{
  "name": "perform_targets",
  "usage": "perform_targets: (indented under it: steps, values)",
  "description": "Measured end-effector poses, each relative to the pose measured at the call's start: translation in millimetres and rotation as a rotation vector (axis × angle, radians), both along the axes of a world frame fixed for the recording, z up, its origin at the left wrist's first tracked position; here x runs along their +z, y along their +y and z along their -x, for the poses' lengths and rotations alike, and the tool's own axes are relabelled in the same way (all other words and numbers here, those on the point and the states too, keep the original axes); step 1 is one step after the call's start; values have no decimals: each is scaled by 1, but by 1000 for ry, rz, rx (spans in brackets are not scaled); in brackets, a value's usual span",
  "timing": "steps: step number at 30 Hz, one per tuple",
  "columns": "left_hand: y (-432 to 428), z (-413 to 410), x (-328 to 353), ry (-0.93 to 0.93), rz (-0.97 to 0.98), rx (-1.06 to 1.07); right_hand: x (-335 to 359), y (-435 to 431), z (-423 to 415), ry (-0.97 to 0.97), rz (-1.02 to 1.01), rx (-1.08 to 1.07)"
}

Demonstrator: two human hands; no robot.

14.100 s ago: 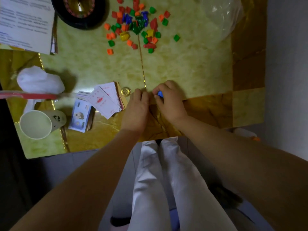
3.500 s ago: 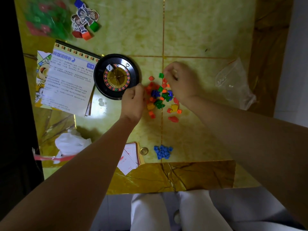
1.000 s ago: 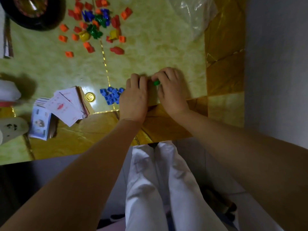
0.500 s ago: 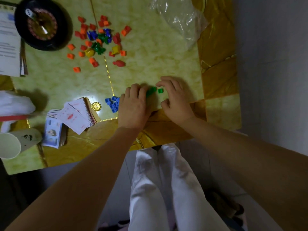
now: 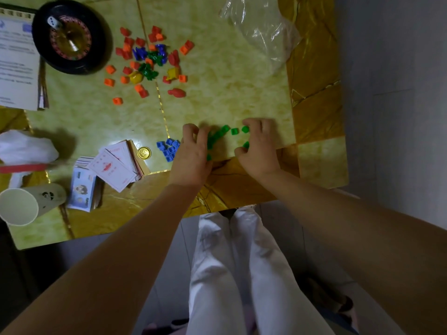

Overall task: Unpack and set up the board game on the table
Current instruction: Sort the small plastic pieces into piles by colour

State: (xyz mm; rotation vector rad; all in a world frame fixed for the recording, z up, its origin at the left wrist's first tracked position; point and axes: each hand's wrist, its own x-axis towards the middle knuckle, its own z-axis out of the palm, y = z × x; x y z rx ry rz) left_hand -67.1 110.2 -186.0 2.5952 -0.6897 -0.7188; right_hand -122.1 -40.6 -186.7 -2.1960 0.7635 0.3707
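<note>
Several small green pieces [image 5: 234, 131] lie spread on the table [image 5: 217, 105] near its front edge, between my two hands. My left hand [image 5: 191, 154] rests to their left with fingers loosely curled, green pieces at its fingertips. My right hand [image 5: 260, 146] rests to their right, its index finger and thumb each touching a green piece. A cluster of blue pieces [image 5: 168, 147] sits just left of my left hand. A mixed heap of red, orange, yellow, blue and green pieces [image 5: 147, 61] lies farther back.
A black roulette wheel [image 5: 71, 36] and an instruction sheet [image 5: 17, 61] are at the back left. Cards [image 5: 116, 163], paper money [image 5: 82, 192] and a gold coin [image 5: 144, 153] lie front left, beside a paper cup [image 5: 21, 205] and tissue [image 5: 26, 147]. An empty plastic bag [image 5: 261, 27] lies back right.
My hands have moved apart since half a second ago, and more green pieces now lie uncovered and spread between them. The camera view has shifted slightly.
</note>
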Motion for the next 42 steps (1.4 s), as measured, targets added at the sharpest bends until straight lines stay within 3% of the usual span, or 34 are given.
perform_targets:
  steps: [3,6,13,17,24,30,42]
  values:
    - [-4,-1,-2,32,-14,44,2,4,-2,-58,-115,32]
    - [-6,-2,0,49,-2,89,7,-2,0,-71,-74,53]
    - [-6,-1,-3,128,-3,197,8,-1,16,182,-67,86]
    - [-12,-4,-6,161,42,253,0,17,-3,93,-65,63]
    - [-11,-9,-3,144,34,257,0,10,-21,73,-25,78]
    - [-12,-13,-2,142,50,219,4,2,-37,113,146,302]
    - [-14,-15,-3,159,70,189,10,-9,-45,91,89,387]
